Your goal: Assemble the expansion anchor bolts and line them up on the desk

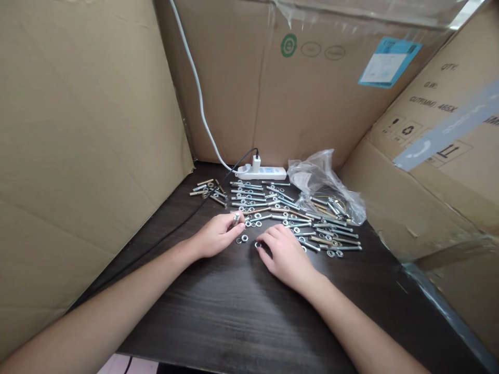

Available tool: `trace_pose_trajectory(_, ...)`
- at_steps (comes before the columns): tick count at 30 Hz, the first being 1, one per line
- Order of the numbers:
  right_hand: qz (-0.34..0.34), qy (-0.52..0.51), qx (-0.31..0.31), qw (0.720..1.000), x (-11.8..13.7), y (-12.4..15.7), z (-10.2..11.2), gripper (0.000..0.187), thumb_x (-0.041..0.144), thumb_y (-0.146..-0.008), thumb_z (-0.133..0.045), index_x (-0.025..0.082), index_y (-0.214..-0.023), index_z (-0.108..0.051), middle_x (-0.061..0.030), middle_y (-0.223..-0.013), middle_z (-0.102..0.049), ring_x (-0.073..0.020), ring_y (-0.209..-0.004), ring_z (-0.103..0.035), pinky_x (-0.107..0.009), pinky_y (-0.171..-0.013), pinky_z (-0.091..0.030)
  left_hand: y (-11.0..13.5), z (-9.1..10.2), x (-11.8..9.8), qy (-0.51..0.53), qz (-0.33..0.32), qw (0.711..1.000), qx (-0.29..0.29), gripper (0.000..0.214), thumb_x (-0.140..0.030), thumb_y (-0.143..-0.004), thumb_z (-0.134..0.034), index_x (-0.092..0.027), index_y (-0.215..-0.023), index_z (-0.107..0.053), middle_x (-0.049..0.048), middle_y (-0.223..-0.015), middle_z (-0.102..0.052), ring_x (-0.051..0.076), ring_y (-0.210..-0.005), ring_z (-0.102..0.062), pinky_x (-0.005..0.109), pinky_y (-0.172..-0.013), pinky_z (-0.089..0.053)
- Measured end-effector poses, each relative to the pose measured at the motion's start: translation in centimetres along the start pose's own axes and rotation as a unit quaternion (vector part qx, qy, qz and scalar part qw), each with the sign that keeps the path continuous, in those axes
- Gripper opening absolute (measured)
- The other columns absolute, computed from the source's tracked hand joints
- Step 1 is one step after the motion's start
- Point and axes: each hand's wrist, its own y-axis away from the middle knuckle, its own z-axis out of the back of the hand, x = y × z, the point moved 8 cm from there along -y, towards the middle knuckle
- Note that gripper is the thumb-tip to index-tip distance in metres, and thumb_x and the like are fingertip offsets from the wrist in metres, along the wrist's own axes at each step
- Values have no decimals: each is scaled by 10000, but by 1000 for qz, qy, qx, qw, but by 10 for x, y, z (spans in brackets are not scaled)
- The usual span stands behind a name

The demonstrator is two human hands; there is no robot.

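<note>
My left hand [217, 235] rests on the dark wooden table [218, 311] with its fingers curled round a short silver bolt [236, 218] held upright at the fingertips. My right hand [284, 254] lies palm down beside it, and its fingertips press on a small washer [258, 244]. Two loose washers [242, 239] lie between the hands. Behind both hands spreads a scatter of several long bolts and washers [280, 213].
A clear plastic bag [323, 182] with more hardware lies at the right rear. A white power strip [261, 171] with a plug and white cable sits at the back. Cardboard boxes [78, 130] wall in the left, back and right. A smaller bolt pile [208, 189] lies at the rear left.
</note>
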Motion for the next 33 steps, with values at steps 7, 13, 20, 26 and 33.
trace_pose_trajectory(7,-7,-8,-2,1000,-2,0,0,109,227,-860,-547,184,-910,-633,-66,-898,-637,-226,-932,-526,-363,-851,-434,-1,-3,1,-18,10,1000,14,229,-333,-927,-412,-167,-810,-520,-20,-737,-538,128,-686,-465,249,-649,-352)
trace_pose_trajectory(13,-10,-11,-10,1000,-2,1,0,43,220,-826,-566,194,-848,-593,-61,-861,-622,-224,-902,-524,-357,-819,-438,-2,1,-6,-18,-7,1000,0,225,-303,-936,-404,-165,-792,-510,-8,-773,-534,135,-721,-474,252,-673,-365)
trace_pose_trajectory(20,14,-35,10,999,5,1,2,36,164,-840,-547,195,-835,-564,-41,-815,-616,-203,-830,-520,-336,-762,-430,-3,-2,-5,-35,-13,999,16,243,-301,-937,-407,-159,-766,-504,-4,-764,-525,132,-705,-464,252,-667,-370)
trace_pose_trajectory(26,74,-149,-98,981,12,3,26,105,126,-892,-480,191,-903,-562,-47,-851,-627,-183,-819,-543,-325,-763,-459,0,-4,-13,-88,-22,995,38,246,-304,-937,-410,-171,-742,-478,-5,-775,-528,133,-714,-477,245,-666,-368)
trace_pose_trajectory(33,88,-225,-223,944,10,13,47,212,86,-890,-461,221,-1027,-550,-53,-905,-628,-181,-848,-589,-332,-748,-501,4,-9,-25,-124,-22,989,74,182,-235,-904,-429,-180,-759,-524,-1,-788,-572,143,-737,-516,242,-663,-371)
